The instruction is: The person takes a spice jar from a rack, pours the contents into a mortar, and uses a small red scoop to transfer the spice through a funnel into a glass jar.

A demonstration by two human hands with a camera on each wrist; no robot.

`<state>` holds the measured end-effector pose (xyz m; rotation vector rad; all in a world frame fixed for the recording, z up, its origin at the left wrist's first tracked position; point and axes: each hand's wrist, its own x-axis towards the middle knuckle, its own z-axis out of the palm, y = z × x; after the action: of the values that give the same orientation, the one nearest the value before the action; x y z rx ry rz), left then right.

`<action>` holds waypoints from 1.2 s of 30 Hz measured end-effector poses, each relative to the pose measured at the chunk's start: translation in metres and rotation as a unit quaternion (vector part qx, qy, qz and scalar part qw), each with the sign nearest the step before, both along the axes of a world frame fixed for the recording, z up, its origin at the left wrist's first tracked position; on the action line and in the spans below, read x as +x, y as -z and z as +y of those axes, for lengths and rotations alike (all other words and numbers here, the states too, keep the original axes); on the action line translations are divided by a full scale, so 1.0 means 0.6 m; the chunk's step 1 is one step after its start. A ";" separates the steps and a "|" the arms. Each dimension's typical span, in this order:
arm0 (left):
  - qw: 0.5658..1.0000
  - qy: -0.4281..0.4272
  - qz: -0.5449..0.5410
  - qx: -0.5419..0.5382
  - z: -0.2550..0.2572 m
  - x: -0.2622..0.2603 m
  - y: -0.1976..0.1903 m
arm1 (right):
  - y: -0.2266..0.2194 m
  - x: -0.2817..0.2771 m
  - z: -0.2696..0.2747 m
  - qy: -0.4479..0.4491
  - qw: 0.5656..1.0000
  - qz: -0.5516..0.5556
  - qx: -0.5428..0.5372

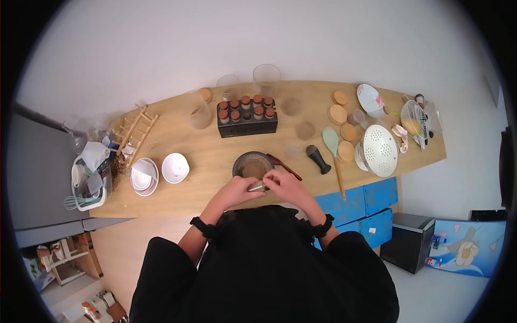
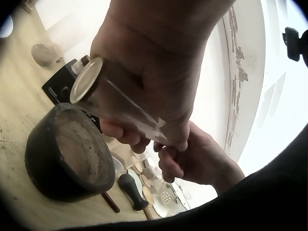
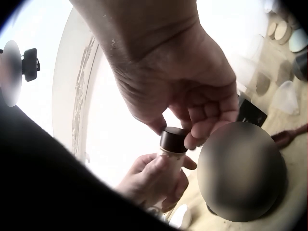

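Note:
Both hands meet over the near rim of a dark stone mortar (image 1: pixel 236 166), its inside coated with brown powder. My left hand (image 1: pixel 237 192) grips a clear spice jar (image 2: pixel 130 108), whose round base faces the camera in the left wrist view. On the jar's dark lid (image 3: pixel 173 140), my right hand (image 1: pixel 286 189) has its thumb and fingertips, pinching it at the sides. The lid sits on the jar's neck. Just right of the mortar lies a dark brown wooden utensil (image 1: pixel 285 167), and farther right a black pestle (image 1: pixel 319 160).
A black rack (image 1: pixel 247 128) of red-brown-capped spice jars stands behind the mortar. White bowls (image 1: pixel 175 168) are at left, beside a wooden rack (image 1: pixel 141 132). Clear glass containers (image 1: pixel 267 81) line the back. At right are a pale green spatula (image 1: pixel 331 141), wooden lids (image 1: pixel 337 114) and a white colander (image 1: pixel 380 151).

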<state>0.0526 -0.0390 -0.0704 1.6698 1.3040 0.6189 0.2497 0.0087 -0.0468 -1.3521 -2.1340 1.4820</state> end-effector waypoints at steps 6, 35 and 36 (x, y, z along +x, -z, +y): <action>0.998 0.018 -0.015 -0.052 -0.002 0.004 -0.001 | 0.034 0.015 -0.012 0.044 0.985 0.158 -0.061; 0.964 -0.094 -0.226 -0.104 -0.025 -0.042 0.041 | 0.089 0.053 0.079 0.167 0.955 0.076 0.233; 0.964 -0.107 -0.220 -0.105 -0.021 -0.041 0.040 | 0.049 0.041 0.055 0.132 0.961 0.112 0.215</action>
<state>0.0281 -0.0519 -0.0946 1.1442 1.1793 0.8903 0.2740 0.0418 -0.0764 -1.1868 -1.8983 0.9463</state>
